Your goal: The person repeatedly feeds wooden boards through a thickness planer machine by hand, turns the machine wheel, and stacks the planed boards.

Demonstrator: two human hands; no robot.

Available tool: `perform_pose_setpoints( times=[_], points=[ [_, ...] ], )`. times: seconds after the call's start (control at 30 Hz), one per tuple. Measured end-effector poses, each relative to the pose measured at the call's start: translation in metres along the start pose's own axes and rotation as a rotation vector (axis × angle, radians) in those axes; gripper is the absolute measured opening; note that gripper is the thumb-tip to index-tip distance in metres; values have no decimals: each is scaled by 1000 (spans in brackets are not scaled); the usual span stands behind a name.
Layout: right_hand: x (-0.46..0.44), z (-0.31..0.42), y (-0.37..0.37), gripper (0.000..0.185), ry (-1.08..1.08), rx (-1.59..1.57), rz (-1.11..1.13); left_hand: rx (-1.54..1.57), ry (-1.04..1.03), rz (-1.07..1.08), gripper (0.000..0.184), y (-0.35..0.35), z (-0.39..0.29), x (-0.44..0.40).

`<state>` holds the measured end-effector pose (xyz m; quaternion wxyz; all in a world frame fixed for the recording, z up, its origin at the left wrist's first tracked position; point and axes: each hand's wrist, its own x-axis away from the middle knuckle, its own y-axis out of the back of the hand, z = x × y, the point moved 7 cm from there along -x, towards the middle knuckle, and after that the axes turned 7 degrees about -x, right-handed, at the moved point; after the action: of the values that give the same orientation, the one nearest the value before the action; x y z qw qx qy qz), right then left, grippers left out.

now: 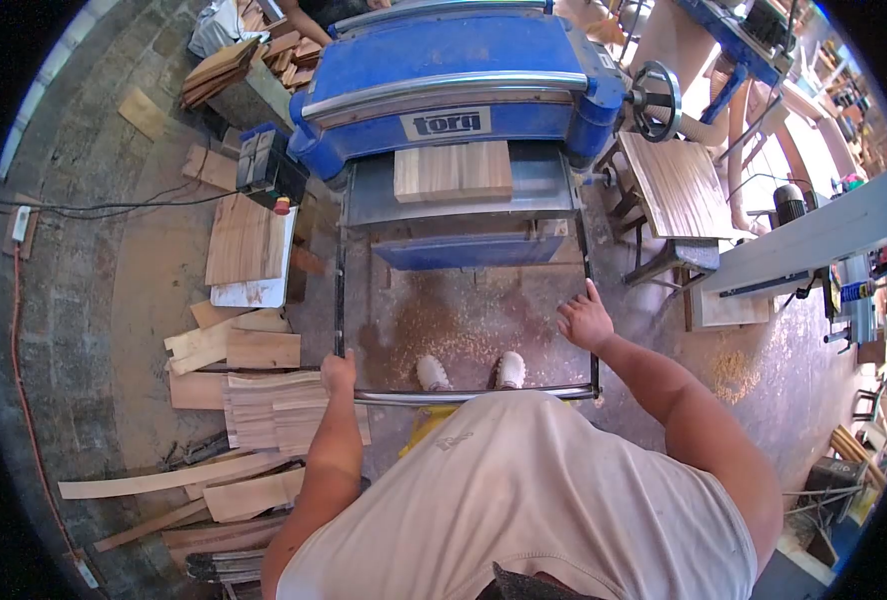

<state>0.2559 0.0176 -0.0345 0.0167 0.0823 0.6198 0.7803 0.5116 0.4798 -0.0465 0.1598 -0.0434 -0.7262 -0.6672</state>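
A wooden board point(453, 171) lies partly inside the blue planer point(444, 85), its near end on the grey metal bed point(364, 200). A metal frame with a roller bar point(434, 397) reaches from the bed toward my body. My left hand point(340, 374) is closed round the frame's near left corner. On the right side, my right hand point(586, 318) rests at the frame's side rail, with the index finger stretched forward and the other fingers loosely bent; it holds nothing that I can see.
Boards point(264, 350) and long strips point(164, 475) lie on the floor at left. A control box point(269, 165) with a red button stands beside the planer. At right are a handwheel point(656, 100) and a board-topped stand point(676, 185). Another person's arm point(306, 22) shows behind.
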Motion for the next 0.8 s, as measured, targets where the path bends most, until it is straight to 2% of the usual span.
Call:
perform_pose_setpoints(
  times=[0.8],
  points=[
    [0, 0, -1, 24, 12, -14, -15, -31, 47, 23, 46, -1, 1, 0]
  ],
)
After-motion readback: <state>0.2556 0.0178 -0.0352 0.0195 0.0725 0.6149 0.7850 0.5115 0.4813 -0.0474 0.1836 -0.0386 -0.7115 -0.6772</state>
